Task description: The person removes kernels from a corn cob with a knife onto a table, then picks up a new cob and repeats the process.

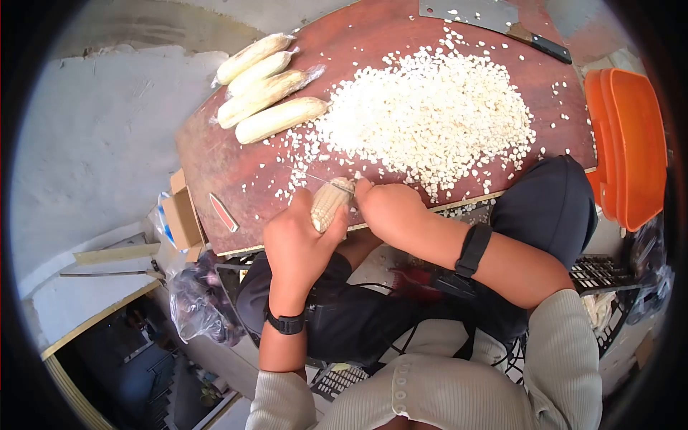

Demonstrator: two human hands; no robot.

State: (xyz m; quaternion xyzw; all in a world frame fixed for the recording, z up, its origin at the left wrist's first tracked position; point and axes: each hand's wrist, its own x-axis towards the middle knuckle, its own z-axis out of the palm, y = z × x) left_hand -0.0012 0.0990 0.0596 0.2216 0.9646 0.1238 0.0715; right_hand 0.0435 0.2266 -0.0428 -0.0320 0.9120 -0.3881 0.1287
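Note:
My left hand (304,233) is wrapped round a pale corn cob (331,206) near the front edge of the red-brown board. A thin metal tool (326,181) lies across the top of the cob. Its near end reaches my right hand (387,208), whose fingers are closed at the cob's right side; its grip is mostly hidden. Beyond my hands, a large pile of loose white kernels (437,115) covers the board. Several whole cobs (279,120), some in clear wrap, lie side by side at the upper left.
A cleaver (476,13) with a dark handle lies at the board's far right. Stacked orange baskets (634,150) stand to the right. A small red-and-white piece (223,213) rests on the board (204,154) at left. A cardboard box (184,218) and plastic bags (201,297) are beside it.

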